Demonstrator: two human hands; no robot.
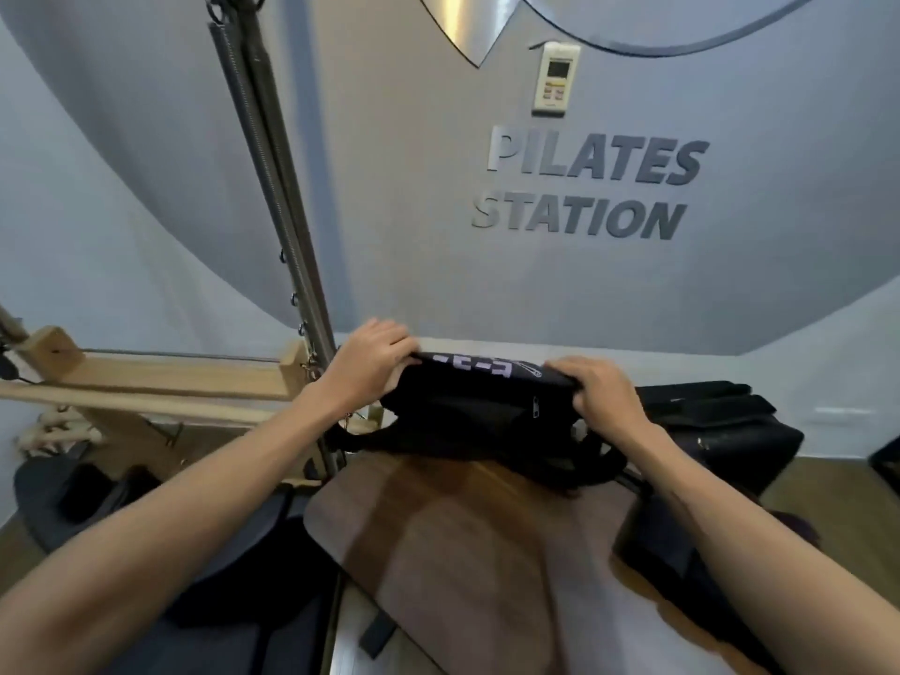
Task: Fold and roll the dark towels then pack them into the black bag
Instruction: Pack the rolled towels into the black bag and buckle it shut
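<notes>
So both hands are clamped on the top edge of the black bag (479,411) at the table's (462,543) far end: left hand (370,362) and right hand (601,389) at opposite ends of its side-to-side long axis. No towels visible; probably inside.

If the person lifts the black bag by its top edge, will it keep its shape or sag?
Probably sag: the black bag is soft fabric, and its top edge bends between the left hand and right hand. Its straps trail loosely on the wooden table, so they would likely dangle.
</notes>
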